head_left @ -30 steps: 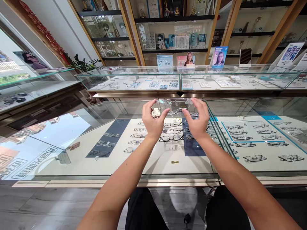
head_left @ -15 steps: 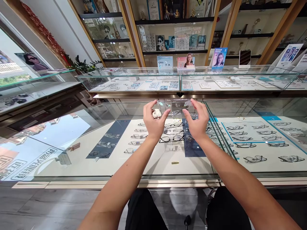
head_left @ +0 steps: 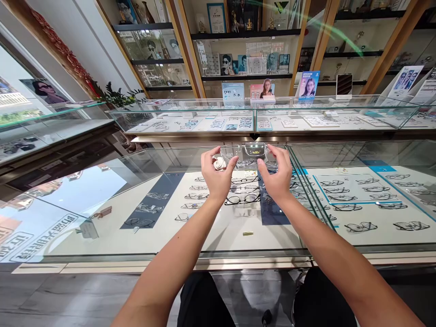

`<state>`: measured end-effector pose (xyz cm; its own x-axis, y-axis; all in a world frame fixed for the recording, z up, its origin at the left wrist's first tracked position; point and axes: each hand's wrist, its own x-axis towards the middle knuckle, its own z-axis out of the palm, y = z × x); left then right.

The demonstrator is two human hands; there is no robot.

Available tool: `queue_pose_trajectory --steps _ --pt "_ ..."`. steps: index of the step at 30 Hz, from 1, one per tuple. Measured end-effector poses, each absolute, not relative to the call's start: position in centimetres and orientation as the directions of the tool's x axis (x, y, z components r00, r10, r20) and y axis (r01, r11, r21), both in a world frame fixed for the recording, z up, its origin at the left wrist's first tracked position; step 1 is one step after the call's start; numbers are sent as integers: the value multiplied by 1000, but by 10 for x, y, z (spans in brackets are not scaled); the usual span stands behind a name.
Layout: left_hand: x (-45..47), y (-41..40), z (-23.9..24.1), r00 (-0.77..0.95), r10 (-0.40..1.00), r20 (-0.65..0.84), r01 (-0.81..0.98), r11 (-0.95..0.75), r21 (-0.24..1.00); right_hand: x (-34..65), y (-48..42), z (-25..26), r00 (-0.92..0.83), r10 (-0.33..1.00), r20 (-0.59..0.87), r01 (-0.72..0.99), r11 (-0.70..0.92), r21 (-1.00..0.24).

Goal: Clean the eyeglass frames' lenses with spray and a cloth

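A pair of eyeglasses (head_left: 255, 150) with a thin frame and clear lenses is held up above the glass counter. Gold lettering shows on its right-hand lens. My left hand (head_left: 217, 178) pinches the left end between thumb and fingers. At the opposite end, my right hand (head_left: 277, 176) grips the frame the same way. A white, rose-like item (head_left: 220, 164) appears by my left fingers; whether the hand holds it is unclear. Below the hands, inside the case, lie rows of other eyeglasses, among them a dark-rimmed pair (head_left: 242, 199).
The glass display case (head_left: 200, 261) spans the front, with a small gold piece (head_left: 248, 233) and a brown object (head_left: 103, 212) inside. Behind stands a second glass counter (head_left: 190, 133) carrying a blue leaflet stand (head_left: 309, 86). Tall shelves (head_left: 245, 34) line the back.
The glasses have tilted so their lenses face me more, and the gold lettering now shows clearly. Both hands keep their hold. The whole view has shifted slightly.
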<state>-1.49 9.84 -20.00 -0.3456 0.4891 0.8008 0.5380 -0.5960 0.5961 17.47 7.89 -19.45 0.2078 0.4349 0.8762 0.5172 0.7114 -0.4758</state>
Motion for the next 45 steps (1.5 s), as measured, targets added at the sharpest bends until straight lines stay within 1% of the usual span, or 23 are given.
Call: queue_pose_trajectory --steps 3,6,8,10,16,19,25,30,34,40,45 --pt "-14 96 -199 -338 429 838 573 -613 545 175 81 -197 239 510 826 465 687 -559" --pt "-14 94 -198 -317 378 870 620 -611 492 174 85 -200 277 606 746 343 663 -666" --pt "-14 94 -198 -304 365 880 632 -613 473 173 87 -201 296 654 696 253 649 -717" --pt "-14 94 -199 -296 371 880 632 -615 472 172 87 -201 321 673 667 192 643 -741" --pt "-16 99 -201 -265 400 877 619 -627 473 174 84 -192 386 658 647 148 648 -747" --pt "-16 100 -201 -256 396 882 625 -628 463 176 84 -188 392 679 620 109 635 -764" --pt "-16 101 -200 -241 335 911 623 -667 410 183 93 -185 333 773 540 -93 597 -797" --pt "-16 101 -200 -245 357 902 626 -652 428 187 101 -189 265 878 398 -291 466 -836" --pt "-17 101 -201 -250 384 889 629 -634 451 189 104 -191 218 918 332 -384 394 -835" --pt "-17 100 -200 -245 458 854 584 -634 508 191 108 -194 193 934 300 -438 356 -825" --pt "-16 95 -195 -269 488 830 542 -636 550 193 110 -194 217 925 312 -401 376 -836"
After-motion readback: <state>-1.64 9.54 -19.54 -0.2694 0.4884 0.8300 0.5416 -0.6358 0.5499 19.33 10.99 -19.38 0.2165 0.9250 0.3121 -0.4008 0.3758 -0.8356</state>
